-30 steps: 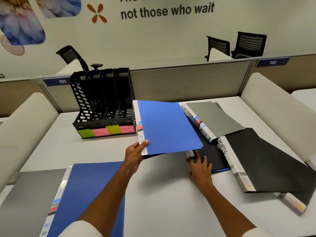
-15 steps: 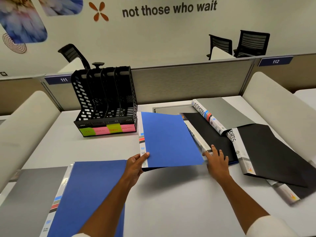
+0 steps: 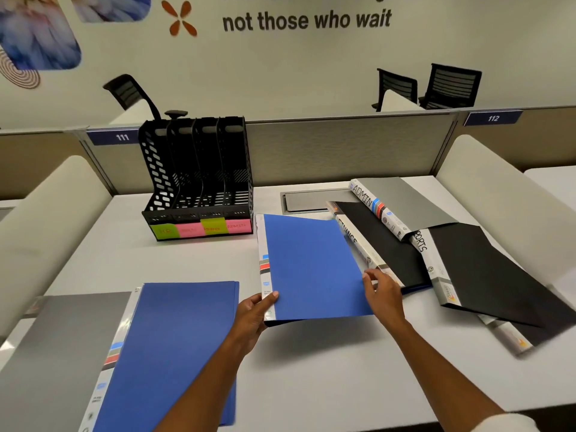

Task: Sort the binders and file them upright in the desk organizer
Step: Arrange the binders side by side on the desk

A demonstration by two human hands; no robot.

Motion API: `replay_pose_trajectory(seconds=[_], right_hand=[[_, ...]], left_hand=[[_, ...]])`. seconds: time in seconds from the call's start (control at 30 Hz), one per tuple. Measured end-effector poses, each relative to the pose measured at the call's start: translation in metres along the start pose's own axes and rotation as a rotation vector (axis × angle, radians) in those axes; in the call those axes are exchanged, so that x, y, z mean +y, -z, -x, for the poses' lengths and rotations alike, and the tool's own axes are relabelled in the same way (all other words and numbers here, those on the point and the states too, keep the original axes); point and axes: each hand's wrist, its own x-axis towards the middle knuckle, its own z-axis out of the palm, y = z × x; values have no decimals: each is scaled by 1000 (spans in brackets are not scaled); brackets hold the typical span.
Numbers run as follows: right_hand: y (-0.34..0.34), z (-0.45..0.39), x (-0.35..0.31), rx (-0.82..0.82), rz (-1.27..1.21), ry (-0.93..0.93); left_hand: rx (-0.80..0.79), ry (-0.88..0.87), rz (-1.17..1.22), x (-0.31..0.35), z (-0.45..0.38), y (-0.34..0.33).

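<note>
A blue binder (image 3: pixel 308 263) hangs just above the desk's middle. My left hand (image 3: pixel 254 313) pinches its near left corner by the spine, and my right hand (image 3: pixel 381 291) grips its right edge. The black desk organizer (image 3: pixel 199 176), with four empty slots and green and pink sticky labels, stands at the back left. To the right lie a black binder marked FINANCE (image 3: pixel 383 241), a grey binder marked ADMIN (image 3: pixel 405 201) and a black binder (image 3: pixel 486 272) whose spine ends in "PORTS". Another blue binder (image 3: pixel 174 347) and a grey binder (image 3: pixel 53 353) lie flat at the near left.
A grey partition (image 3: pixel 343 148) runs behind the desk, and padded cream dividers (image 3: pixel 505 194) flank both sides. A grey cable hatch (image 3: pixel 314 199) sits in the desk behind the held binder. Office chairs stand beyond the partition.
The blue binder has come nearer and a little left, off the pile on the right. My right hand left the black binder and took the blue binder's right edge.
</note>
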Motion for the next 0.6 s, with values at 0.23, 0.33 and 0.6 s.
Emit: replay_pose_trajectory(seconds=[0.23, 0.33, 0.6], right_hand=[[-22, 38, 9, -182, -61, -323], [-29, 58, 18, -188, -12, -348], [-44, 97, 13, -123, 88, -333]], left_hand=[[-24, 42, -81, -21, 23, 22], [-20, 41, -198, -30, 31, 32], [53, -57, -510, -44, 53, 55]])
